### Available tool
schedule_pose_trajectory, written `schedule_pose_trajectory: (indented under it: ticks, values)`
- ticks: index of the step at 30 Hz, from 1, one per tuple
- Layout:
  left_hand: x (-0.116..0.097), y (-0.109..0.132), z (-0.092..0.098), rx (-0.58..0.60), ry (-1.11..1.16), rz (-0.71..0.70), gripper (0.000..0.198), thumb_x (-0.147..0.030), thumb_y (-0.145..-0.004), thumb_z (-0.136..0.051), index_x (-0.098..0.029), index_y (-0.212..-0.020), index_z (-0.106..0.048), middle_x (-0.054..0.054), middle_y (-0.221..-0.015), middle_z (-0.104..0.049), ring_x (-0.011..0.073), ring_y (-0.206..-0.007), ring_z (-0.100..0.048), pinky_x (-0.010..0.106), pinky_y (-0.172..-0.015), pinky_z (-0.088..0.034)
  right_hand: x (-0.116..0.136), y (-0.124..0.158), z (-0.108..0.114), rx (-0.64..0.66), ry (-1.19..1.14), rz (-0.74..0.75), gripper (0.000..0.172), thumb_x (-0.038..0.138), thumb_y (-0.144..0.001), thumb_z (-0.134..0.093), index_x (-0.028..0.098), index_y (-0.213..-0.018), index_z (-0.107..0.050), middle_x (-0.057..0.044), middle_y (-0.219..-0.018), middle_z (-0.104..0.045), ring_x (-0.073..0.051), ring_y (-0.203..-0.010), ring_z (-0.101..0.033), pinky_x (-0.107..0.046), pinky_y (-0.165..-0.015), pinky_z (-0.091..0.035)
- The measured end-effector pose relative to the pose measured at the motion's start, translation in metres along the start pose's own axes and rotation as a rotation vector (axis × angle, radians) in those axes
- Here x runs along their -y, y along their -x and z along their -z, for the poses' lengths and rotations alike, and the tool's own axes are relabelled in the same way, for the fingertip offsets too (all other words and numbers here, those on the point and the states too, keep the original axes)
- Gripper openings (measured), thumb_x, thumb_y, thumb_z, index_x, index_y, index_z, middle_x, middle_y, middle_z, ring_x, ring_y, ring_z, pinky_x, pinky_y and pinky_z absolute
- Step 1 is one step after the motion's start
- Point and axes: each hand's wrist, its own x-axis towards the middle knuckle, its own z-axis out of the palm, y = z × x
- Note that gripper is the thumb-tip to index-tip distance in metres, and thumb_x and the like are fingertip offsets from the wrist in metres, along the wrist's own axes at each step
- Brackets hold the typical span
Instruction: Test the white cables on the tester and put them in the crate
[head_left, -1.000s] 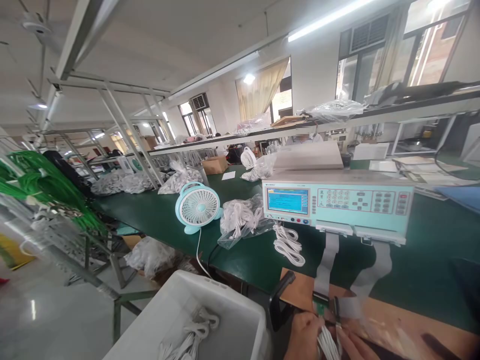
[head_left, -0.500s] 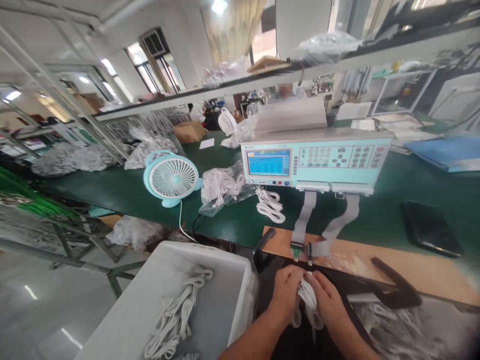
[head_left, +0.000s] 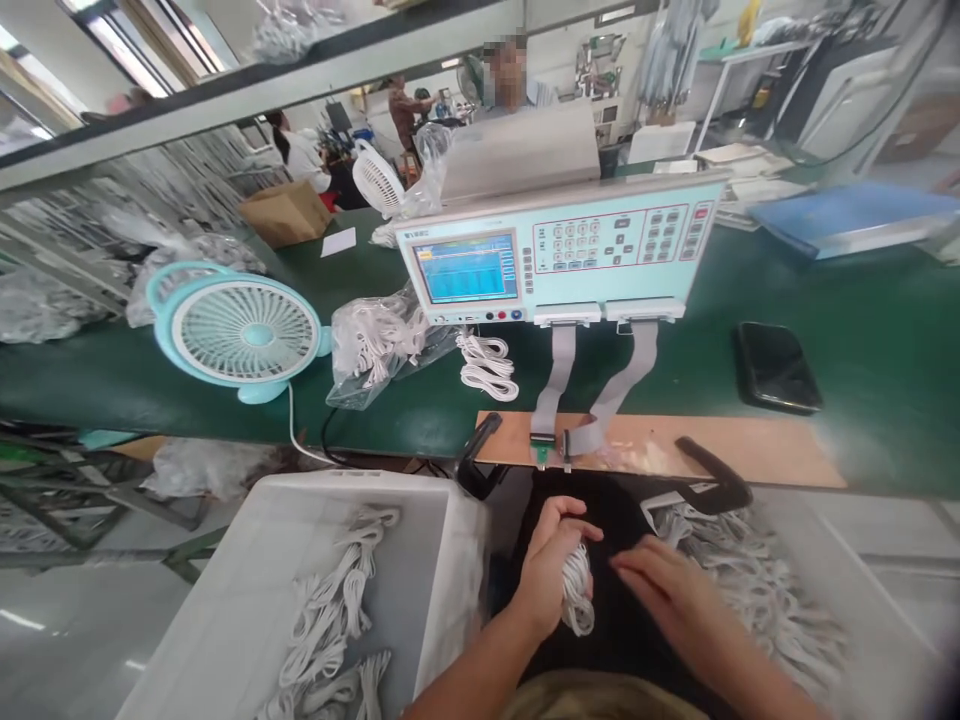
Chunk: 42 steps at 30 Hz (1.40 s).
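My left hand [head_left: 551,565] is closed around a bundle of coiled white cable [head_left: 577,590], whose lower loops hang out below the fingers. To its right, my right hand [head_left: 667,590] is apart from the bundle, fingers stretched toward it and nothing visible in them. Both hands are above my dark-clothed lap, in front of the bench edge. Just beyond them, two grey ribbon cables [head_left: 555,380] run from a light-blue tester [head_left: 622,240] with a lit screen to small connectors [head_left: 543,454] on a wooden board [head_left: 637,440].
At left, a white bin [head_left: 300,485] holds coiled cables; another pile of cables [head_left: 757,580] lies at right. Black clamps [head_left: 478,455] grip the board. On the green bench [head_left: 697,380] are a blue fan [head_left: 247,330], a bagged cable bundle [head_left: 382,340], a loose coil [head_left: 487,368] and a phone [head_left: 778,367].
My right hand has come off the cable bundle and moved right; my left hand alone now holds it. The head view has turned downward and to the right.
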Motion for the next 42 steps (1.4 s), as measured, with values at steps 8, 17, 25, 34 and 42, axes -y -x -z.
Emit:
schedule_pose_trajectory:
  ticks: [8, 17, 25, 34, 42]
  values:
    - [-0.002, 0.005, 0.006, 0.025, -0.201, -0.118, 0.037, -0.018, -0.065, -0.049, -0.021, -0.101, -0.053, 0.006, -0.101, -0.054, 0.0167, -0.083, -0.055, 0.024, -0.063, -0.048, 0.030, -0.037, -0.020, 0.101, -0.381, 0.094, 0.019, 0.025, -0.093, -0.048, 0.020, -0.080, -0.061, -0.002, -0.077, -0.061, -0.016, -0.073, -0.058, -0.025, -0.068, -0.045]
    - [-0.013, 0.000, 0.005, -0.193, -0.413, -0.269, 0.025, -0.016, -0.069, -0.047, -0.021, -0.093, -0.053, 0.004, -0.091, -0.050, 0.0188, -0.092, -0.048, 0.030, -0.084, -0.039, 0.029, -0.055, -0.029, 0.088, -0.385, 0.062, 0.018, 0.028, -0.092, -0.046, 0.020, -0.083, -0.060, -0.001, -0.078, -0.061, -0.016, -0.071, -0.055, -0.026, -0.068, -0.042]
    - [-0.025, -0.022, 0.022, -0.164, -0.423, -0.203, 0.015, -0.029, -0.078, -0.058, -0.017, -0.071, -0.053, -0.003, -0.066, -0.048, 0.0105, -0.063, -0.043, 0.022, -0.061, -0.037, 0.014, -0.081, -0.047, -0.237, -0.622, -0.235, 0.029, 0.045, -0.082, -0.058, 0.019, -0.071, -0.056, 0.003, -0.061, -0.048, -0.014, -0.057, -0.044, -0.024, -0.053, -0.037]
    - [-0.036, -0.032, 0.031, 0.082, -0.083, 0.060, 0.028, -0.041, -0.076, -0.063, -0.014, -0.085, -0.061, -0.004, -0.057, -0.049, 0.0075, -0.045, -0.043, 0.021, -0.045, -0.044, 0.016, -0.093, -0.048, -0.248, -0.815, -0.385, 0.037, 0.053, -0.072, -0.070, 0.017, -0.073, -0.066, 0.000, -0.058, -0.058, -0.013, -0.050, -0.048, -0.024, -0.047, -0.038]
    - [-0.044, -0.024, 0.050, 0.233, 0.121, 0.111, 0.029, -0.022, -0.063, -0.073, -0.010, -0.088, -0.065, 0.004, -0.066, -0.061, 0.0136, -0.058, -0.059, 0.024, -0.050, -0.052, 0.030, -0.099, -0.048, -0.301, -1.017, -0.543, 0.039, 0.051, -0.059, -0.080, 0.016, -0.064, -0.065, 0.000, -0.052, -0.057, -0.012, -0.046, -0.047, -0.024, -0.045, -0.037]
